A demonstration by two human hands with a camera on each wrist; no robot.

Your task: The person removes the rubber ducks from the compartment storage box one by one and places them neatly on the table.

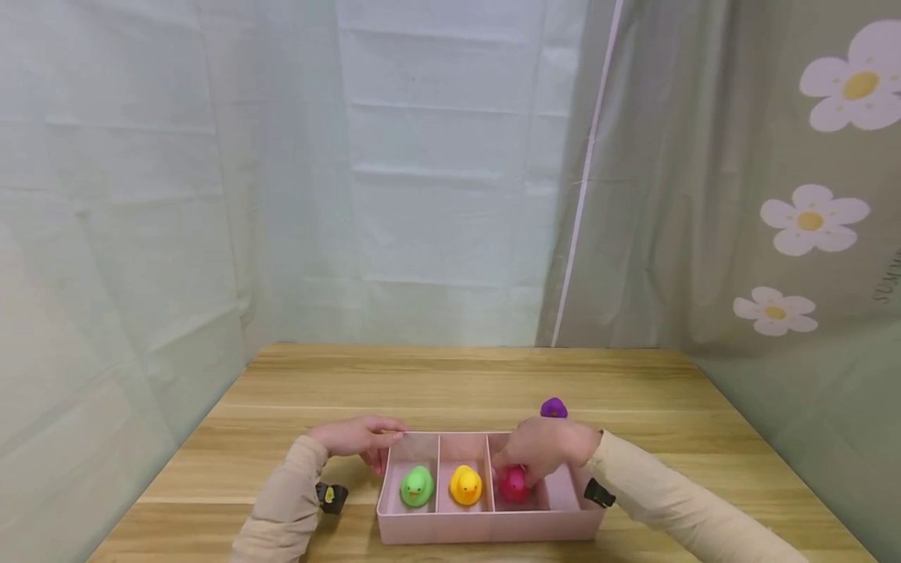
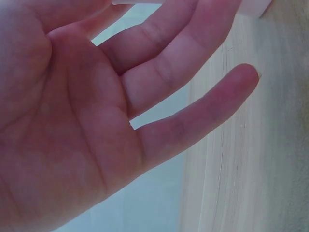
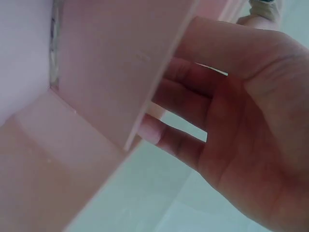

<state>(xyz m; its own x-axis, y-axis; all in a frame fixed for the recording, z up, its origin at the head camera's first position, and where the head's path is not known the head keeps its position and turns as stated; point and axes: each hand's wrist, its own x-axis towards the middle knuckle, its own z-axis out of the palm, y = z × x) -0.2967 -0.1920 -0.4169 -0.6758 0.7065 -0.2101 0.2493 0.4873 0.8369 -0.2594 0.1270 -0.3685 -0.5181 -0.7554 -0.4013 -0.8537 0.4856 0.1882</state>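
Note:
A pale pink divided box (image 1: 486, 528) stands near the table's front. My left hand (image 1: 355, 438) touches its back left corner, with loosely extended fingers; in the left wrist view the little finger (image 2: 203, 111) points out free of the box. Over the third compartment from the left, my right hand (image 1: 545, 446) reaches in and pinches a magenta rubber duck (image 1: 515, 485). In the right wrist view a divider (image 3: 116, 63) hides its fingertips and the duck. A green rubber duck (image 1: 418, 486) sits in the leftmost compartment, a yellow one (image 1: 466, 485) beside it in the second.
A purple rubber duck (image 1: 554, 407) lies on the wooden table (image 1: 436, 383) behind the right hand, partly covered by it. The rightmost compartment (image 1: 563, 491) shows beside the right wrist. Pale curtains (image 1: 450, 195) hang behind the table and at both sides.

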